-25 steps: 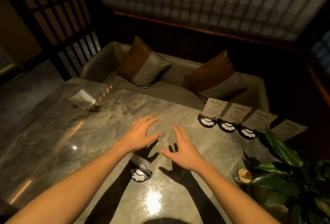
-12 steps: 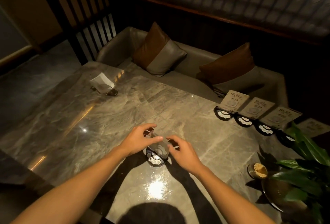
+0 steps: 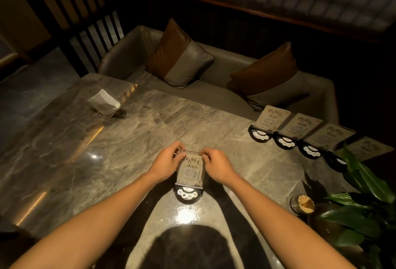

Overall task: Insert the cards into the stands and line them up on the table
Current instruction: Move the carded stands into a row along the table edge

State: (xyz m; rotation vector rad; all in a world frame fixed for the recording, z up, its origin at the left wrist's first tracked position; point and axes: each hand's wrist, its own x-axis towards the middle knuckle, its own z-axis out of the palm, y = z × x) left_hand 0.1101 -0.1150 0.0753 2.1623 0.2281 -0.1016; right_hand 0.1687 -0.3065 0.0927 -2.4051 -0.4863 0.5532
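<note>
Marble table (image 3: 107,161): L hand (image 3: 168,164) & R hand (image 3: 218,167) pinch card (image 3: 191,170) in stand (image 3: 188,193).

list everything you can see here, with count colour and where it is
card 02: 1, pale, table centre, standing in a stand, held at its top corners
black stand: 1, under card 02
finished card stands: 4, pale cards on black bases, row at right edge
napkin holder: 1, white napkin, far left
toothpick jar: 1, near right
plant: 1, green, right corner
table: 1, grey marble
cushions: 2, brown and grey, on sofa
left hand: 1, on card
right hand: 1, on card
</note>
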